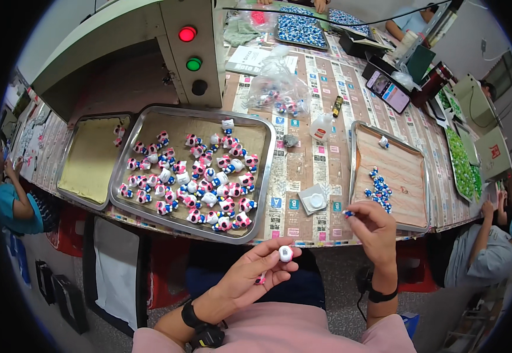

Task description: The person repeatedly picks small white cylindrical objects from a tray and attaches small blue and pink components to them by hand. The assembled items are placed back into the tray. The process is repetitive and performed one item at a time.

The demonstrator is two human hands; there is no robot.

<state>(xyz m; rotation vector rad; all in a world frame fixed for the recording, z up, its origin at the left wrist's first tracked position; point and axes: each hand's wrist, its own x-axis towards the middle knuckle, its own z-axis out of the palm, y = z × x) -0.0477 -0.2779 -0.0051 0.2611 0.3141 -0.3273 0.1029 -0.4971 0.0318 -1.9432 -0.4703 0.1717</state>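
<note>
My left hand pinches a small white-and-pink figurine head between thumb and finger, with a grey patch facing up. Another pink-and-white piece rests against the curled fingers of the same hand. To its right and slightly higher, my right hand holds a tiny blue-and-white figurine body at its fingertips. Below that hand's reach, the right tray carries a pile of similar blue bodies and one white-headed figurine. Many pink, white and blue figurines fill the large metal tray on the left.
A smaller tray adjoins the large one, beneath a machine housing with lights. A white square dish, white bottle, bagged figurines and propped phone stand on the paper-covered table. Other people sit at both sides.
</note>
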